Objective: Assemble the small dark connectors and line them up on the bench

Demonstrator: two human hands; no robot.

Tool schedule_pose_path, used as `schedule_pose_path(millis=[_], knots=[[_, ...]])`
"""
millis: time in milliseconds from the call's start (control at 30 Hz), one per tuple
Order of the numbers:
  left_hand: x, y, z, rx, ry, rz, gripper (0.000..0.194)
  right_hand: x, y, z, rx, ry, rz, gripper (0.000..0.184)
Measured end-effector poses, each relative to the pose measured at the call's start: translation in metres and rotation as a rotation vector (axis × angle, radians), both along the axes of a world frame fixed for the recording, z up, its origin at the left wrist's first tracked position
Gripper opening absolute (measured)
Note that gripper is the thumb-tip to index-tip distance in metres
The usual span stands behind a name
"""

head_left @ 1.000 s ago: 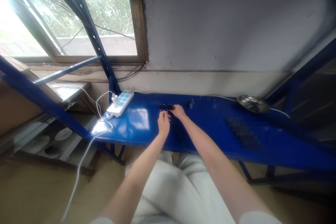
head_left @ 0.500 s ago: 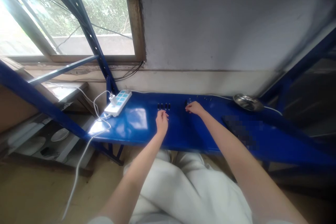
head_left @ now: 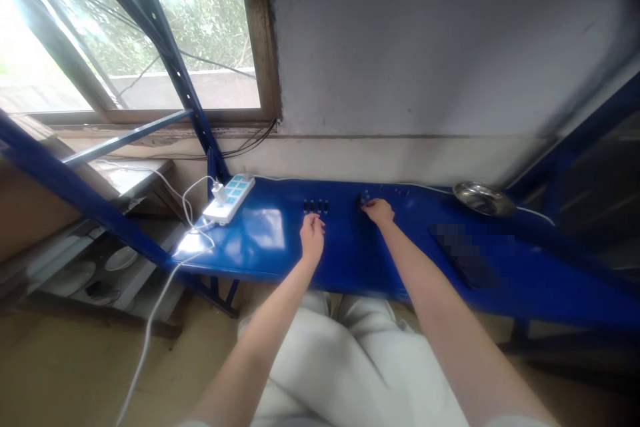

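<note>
Several small black cylinders, one of them this black cylinder (head_left: 320, 205), stand in a short row on the blue table (head_left: 340, 253). Just in front of the row is my left hand (head_left: 313, 238), its fingers curled together; anything inside them is too small to make out. Further right, my right hand (head_left: 380, 211) has thumb and fingertips pinched at table level. Its fingertips are beside a separate black piece (head_left: 359, 200) and some small clear pieces (head_left: 367, 195). What the pinch holds, if anything, cannot be made out.
A white power strip (head_left: 229, 199) with a plugged-in cord lies at the table's left end. At the back right sits a shiny metal dish (head_left: 483, 198). A dark, blurred flat object (head_left: 463, 257) lies nearer on the right. Tiny bits (head_left: 403, 192) lie near the wall.
My right hand has left the row of black cylinders and moved right to the separate black piece and clear pieces. My left hand has stayed in front of the row.
</note>
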State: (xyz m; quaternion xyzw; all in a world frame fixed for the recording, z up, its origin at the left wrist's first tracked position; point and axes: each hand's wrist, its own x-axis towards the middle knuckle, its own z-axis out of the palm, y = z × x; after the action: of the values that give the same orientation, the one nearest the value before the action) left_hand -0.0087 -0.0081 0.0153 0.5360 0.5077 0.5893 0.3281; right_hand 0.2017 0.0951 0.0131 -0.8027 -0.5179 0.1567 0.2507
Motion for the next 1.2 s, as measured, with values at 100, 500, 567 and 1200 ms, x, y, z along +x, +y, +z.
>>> schedule_pose_path(millis=[100,500,567,1200], knots=[[0.0,0.0,0.0,-0.005,0.001,-0.004,0.019,-0.002,0.002,0.0,-0.006,-0.044,-0.021,0.026],[0.001,-0.001,-0.001,0.016,0.034,-0.019,0.02,-0.007,-0.007,0.0,0.056,-0.04,-0.017,0.015],[0.002,-0.003,-0.001,0.048,0.074,-0.049,0.022,-0.008,-0.016,0.0,0.12,0.001,-0.012,0.015],[0.078,0.043,0.023,0.07,0.992,-0.284,0.069,-0.024,-0.093,-0.005,0.458,0.261,-0.125,0.019]])
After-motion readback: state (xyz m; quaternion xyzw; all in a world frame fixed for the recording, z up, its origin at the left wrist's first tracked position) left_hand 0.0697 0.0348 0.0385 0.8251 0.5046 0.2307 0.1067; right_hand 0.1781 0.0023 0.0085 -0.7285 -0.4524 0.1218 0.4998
